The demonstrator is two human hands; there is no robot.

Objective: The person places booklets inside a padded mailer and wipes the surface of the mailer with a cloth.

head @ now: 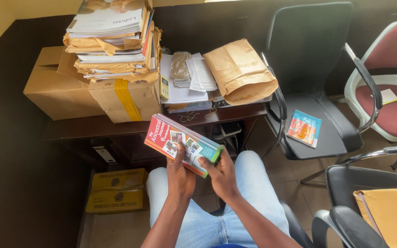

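Note:
A thin stack of books point(180, 141) with a red and green cover carrying small photos is held above my lap, tilted down to the right. My left hand point(180, 174) grips the stack from below near its middle, thumb on the cover. My right hand point(220, 173) holds the lower right corner, fingers on the edge. Both hands sit over my knees in light blue jeans.
A dark low table point(97, 126) ahead bears cardboard boxes point(58, 89), a tall pile of papers and envelopes point(111, 39), loose sheets and a brown envelope point(240, 71). A black chair point(306, 82) at right holds a small booklet point(304, 127). Yellow boxes point(116, 190) lie on the floor.

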